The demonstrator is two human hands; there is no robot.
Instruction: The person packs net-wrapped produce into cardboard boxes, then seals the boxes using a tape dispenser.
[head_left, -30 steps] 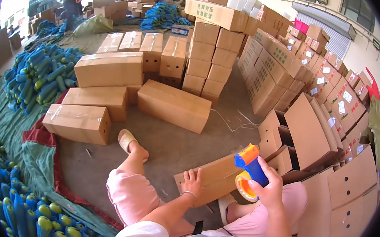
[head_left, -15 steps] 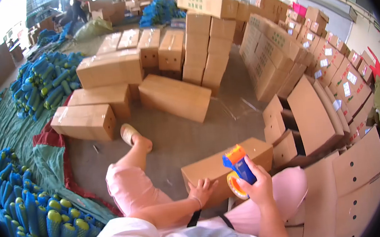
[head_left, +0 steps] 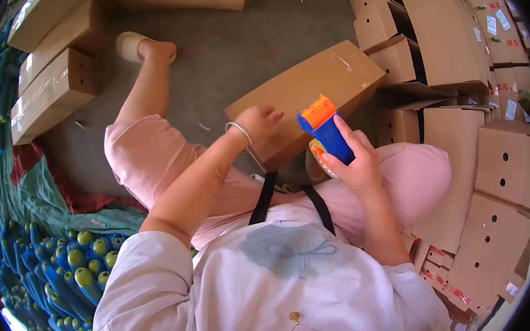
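A closed cardboard box [head_left: 309, 97] lies on the floor in front of my legs, a strip of tape shining near its far right end. My left hand [head_left: 257, 127], with a bracelet at the wrist, is over the box's left part, its fingers loosely bent and nothing visible in them. Whether it touches the box is unclear. My right hand [head_left: 357, 160] is wrapped round a blue and orange tape dispenser [head_left: 332, 130], held above the box's near side. The dispenser's roll is partly hidden by my fingers.
Taped boxes [head_left: 54, 96] stand at the upper left. Open cartons [head_left: 395, 60] and stacked cardboard [head_left: 502, 174] are on the right. Green produce in blue netting [head_left: 65, 274] lies at the left by a green and red cloth [head_left: 57, 192]. My legs flank the box.
The view has tilted down towards my body. My left hand has lifted from its spread position on the box, and its fingers are more bent. My right hand still holds the dispenser.
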